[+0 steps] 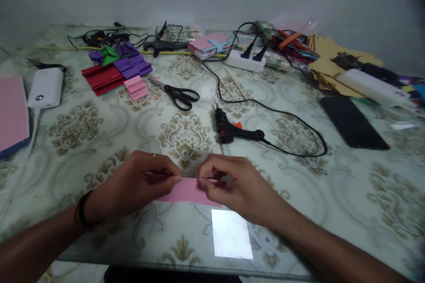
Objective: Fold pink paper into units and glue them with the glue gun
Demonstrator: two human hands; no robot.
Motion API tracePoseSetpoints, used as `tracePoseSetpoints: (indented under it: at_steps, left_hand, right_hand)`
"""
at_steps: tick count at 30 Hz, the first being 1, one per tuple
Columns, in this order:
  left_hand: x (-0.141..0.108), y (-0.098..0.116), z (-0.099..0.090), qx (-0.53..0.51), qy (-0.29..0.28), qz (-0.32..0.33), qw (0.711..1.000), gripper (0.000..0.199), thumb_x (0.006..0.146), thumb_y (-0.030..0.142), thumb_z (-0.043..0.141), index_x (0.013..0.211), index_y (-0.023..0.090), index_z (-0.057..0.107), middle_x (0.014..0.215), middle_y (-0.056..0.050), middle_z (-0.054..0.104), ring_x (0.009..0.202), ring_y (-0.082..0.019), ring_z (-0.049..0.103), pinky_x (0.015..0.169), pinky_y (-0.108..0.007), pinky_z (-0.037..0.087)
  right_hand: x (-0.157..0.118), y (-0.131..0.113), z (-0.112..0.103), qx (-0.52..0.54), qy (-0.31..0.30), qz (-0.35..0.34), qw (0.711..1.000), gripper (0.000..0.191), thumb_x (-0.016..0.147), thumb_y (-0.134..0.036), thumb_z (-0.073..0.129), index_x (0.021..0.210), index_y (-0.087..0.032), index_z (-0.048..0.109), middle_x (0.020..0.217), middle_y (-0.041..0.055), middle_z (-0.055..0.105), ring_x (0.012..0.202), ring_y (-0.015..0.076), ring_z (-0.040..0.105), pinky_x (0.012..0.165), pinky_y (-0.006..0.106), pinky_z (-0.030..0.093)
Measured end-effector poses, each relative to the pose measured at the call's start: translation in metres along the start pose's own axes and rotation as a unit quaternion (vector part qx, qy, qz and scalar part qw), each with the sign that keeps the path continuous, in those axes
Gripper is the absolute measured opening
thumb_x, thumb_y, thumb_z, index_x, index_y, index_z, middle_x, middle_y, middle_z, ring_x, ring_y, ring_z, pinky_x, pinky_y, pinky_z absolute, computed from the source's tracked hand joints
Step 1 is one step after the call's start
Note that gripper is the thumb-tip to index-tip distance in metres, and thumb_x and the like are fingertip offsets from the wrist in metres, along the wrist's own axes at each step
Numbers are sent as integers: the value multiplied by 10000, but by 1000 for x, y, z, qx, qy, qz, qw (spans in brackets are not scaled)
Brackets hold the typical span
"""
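L hand (139,179) + R hand (237,185) both pinched nearly closed, thumb to finger, on far edge of pink paper strip (187,191), near table's (133,245) front. Grips close together, prob. to keep that edge straight. Glue gun (224,127) + scissors (174,91) lie just beyond (easy reach, presumably why).

Dim greyish light, bright square glare (232,234) on the tabletop (341,194), darkened upper-right corner, edges apparently soft.
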State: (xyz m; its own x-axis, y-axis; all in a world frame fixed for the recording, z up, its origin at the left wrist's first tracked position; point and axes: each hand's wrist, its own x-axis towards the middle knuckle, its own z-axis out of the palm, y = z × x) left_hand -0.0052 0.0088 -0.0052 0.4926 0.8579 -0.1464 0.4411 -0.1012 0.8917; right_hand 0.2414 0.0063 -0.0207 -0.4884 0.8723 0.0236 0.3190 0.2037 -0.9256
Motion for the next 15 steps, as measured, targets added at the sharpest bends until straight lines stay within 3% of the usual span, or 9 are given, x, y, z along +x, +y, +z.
tracePoseSetpoints:
  at_steps: [6,10,15]
  left_hand:
    - [8,2,-27,-9,43,-34,998,195,900,378,735,814,215,799,724,-11,755,637,-144,632,558,-210,463]
    - [8,1,-34,-9,65,-53,996,236,904,412,727,820,200,790,707,-12,719,622,-133,586,503,-193,397]
    - [10,-3,-35,-24,51,-75,996,289,916,448,714,828,177,766,723,-8,701,633,-125,575,521,-186,390]
  right_hand:
    - [8,1,-22,48,18,59,997,143,857,-275,685,738,-201,664,663,-15,644,606,121,560,557,236,444]
    - [11,3,-33,90,48,82,991,101,798,-272,698,749,-203,645,629,-26,616,558,120,560,542,248,469]
    - [12,6,-34,99,138,44,984,110,847,-266,686,776,-216,619,741,-13,602,644,140,602,609,270,534]
